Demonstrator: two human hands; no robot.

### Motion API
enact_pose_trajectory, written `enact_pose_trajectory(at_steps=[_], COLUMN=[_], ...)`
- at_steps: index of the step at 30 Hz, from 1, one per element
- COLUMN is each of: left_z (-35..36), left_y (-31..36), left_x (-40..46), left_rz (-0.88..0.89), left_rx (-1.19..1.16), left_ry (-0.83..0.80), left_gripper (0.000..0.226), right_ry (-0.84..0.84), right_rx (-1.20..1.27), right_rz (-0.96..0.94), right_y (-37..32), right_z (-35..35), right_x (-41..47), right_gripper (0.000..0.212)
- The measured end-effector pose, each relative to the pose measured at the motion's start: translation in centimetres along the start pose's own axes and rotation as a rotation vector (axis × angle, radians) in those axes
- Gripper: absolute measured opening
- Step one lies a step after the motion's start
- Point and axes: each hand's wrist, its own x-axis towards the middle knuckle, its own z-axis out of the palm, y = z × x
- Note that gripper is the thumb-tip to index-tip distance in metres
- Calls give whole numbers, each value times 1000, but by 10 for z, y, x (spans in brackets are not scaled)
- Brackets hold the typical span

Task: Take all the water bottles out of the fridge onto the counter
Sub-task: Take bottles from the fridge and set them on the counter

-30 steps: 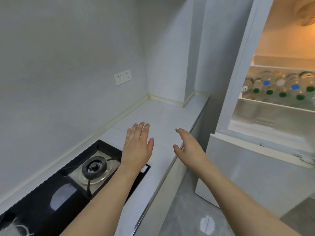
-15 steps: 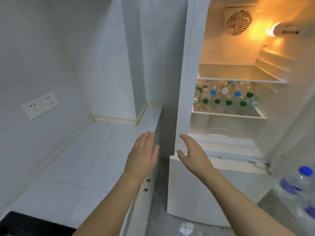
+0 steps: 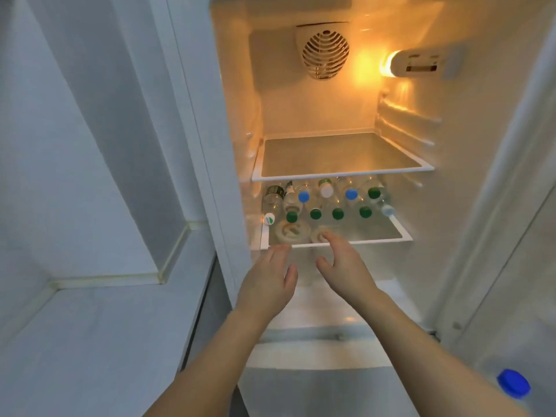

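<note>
- White counter (image 3: 99,341) sits at left, bare in the part in view, butting against the fridge (image 3: 192,145) side wall.
- Fridge is open, interior lamp (image 3: 391,66) lit at upper right, round fan grille (image 3: 325,54) on the back wall.
- Upper glass shelf (image 3: 340,158): nothing on it.
- Lower glass shelf (image 3: 388,231): holds the water bottles (image 3: 325,203), lying down with caps facing out, stacked in two rows toward the back.
- Cap colours: mostly green, two blue, one white, one pale blue at far right; exact count hard to read through the shelf above.
- Leftmost bottle in the upper row has a dark label band; details too blurred.
- Two round pale lids or containers (image 3: 290,231) sit at the front of the lower shelf, left of centre; contents not readable.
- Left hand (image 3: 267,284): fingers straight and together, thumb out, holds nothing, just below the lower shelf's front edge.
- Right hand (image 3: 346,263): fingers loosely spread, holds nothing, fingertips level with the shelf's front edge by the right round container; contact unclear.
- Blue-capped bottle (image 3: 513,383) stands at bottom right, apparently in the door rack.
</note>
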Motion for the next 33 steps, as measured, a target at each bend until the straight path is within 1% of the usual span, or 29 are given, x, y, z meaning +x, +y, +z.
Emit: enact_pose_trajectory(at_steps=[3, 5, 9, 11, 13, 16, 17, 20, 23, 26, 28, 30, 31, 33], left_z=[22, 34, 51, 62, 71, 85, 88, 97, 105, 106, 104, 106, 108, 110], left_y=[5, 9, 9, 4, -3, -16, -20, -22, -21, -25, -24, -21, -21, -21], left_x=[54, 88, 149, 181, 207, 240, 248, 261, 267, 259, 246, 228, 216, 193], left_rz=[-80, -148, -389, -475, -516, -583, -616, -662, -658, -649, -652, -663, -664, -652], left_rx=[-81, -136, -289, -315, -315, -273, -266, -286, -254, -254, -232, -241, -245, -262], left_ry=[6, 19, -25, -39, -34, -58, -73, -98, -76, -32, 7, 50, 73, 142], left_gripper=[35, 28, 17, 12, 19, 41, 44, 35, 38, 38, 37, 34, 33, 38], right_ry=[53, 59, 72, 86, 103, 116, 114, 107, 105, 121, 116, 92, 79, 14], right_rx=[45, 64, 133, 164, 206, 255, 256, 266, 284, 311, 313, 331, 331, 298], right_rz=[55, 85, 152, 187, 217, 262, 266, 289, 305, 301, 309, 349, 371, 389], right_y=[22, 34, 51, 58, 62, 74, 76, 81, 85, 85, 81, 75, 71, 63], right_z=[-14, -20, -24, -23, -20, -12, -10, -5, -2, -1, -2, -1, -1, 3], right_x=[42, 68, 109, 129, 141, 162, 167, 179, 191, 203, 211, 220, 225, 238], right_gripper=[54, 55, 49, 44, 41, 44, 45, 46, 48, 46, 35, 15, 12, 23])
